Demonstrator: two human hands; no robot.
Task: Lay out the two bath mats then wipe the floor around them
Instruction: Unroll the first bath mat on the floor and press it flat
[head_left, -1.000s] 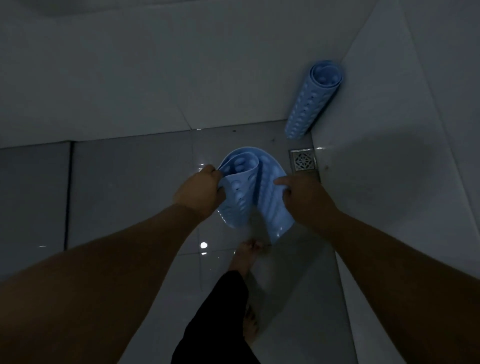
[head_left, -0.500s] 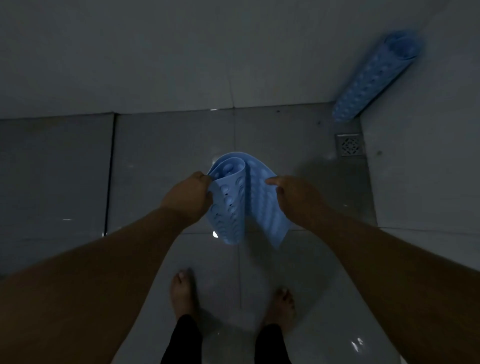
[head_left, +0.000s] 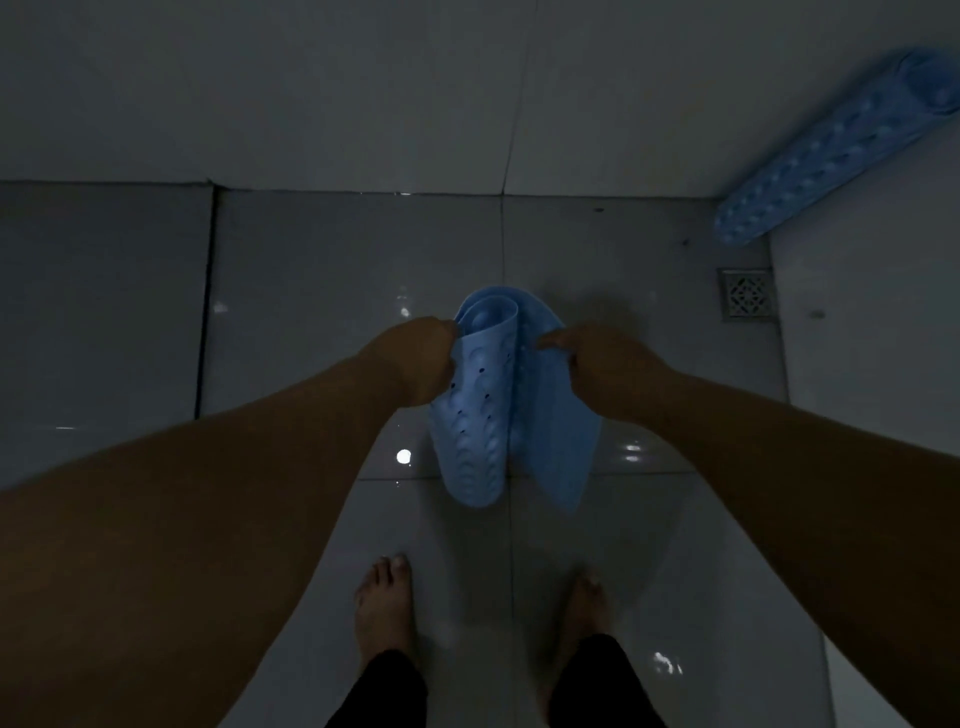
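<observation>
A light blue bath mat (head_left: 483, 415), still curled into a loose roll with bumps and small holes, hangs in the air above the wet tiled floor. My left hand (head_left: 415, 364) grips its left top edge. My right hand (head_left: 597, 364) pinches the right top edge, which hangs as a loose flap. A second blue mat (head_left: 831, 150) stands rolled up in the far right corner, leaning against the wall.
A square metal floor drain (head_left: 747, 293) sits by the right wall below the rolled mat. My two bare feet (head_left: 384, 608) stand on the glossy grey floor tiles (head_left: 311, 291). Tiled walls close off the back and right.
The view has shifted so the corner mat and drain sit farther right. Both hands kept their grip on the mat, which hangs a little longer and less tightly curled.
</observation>
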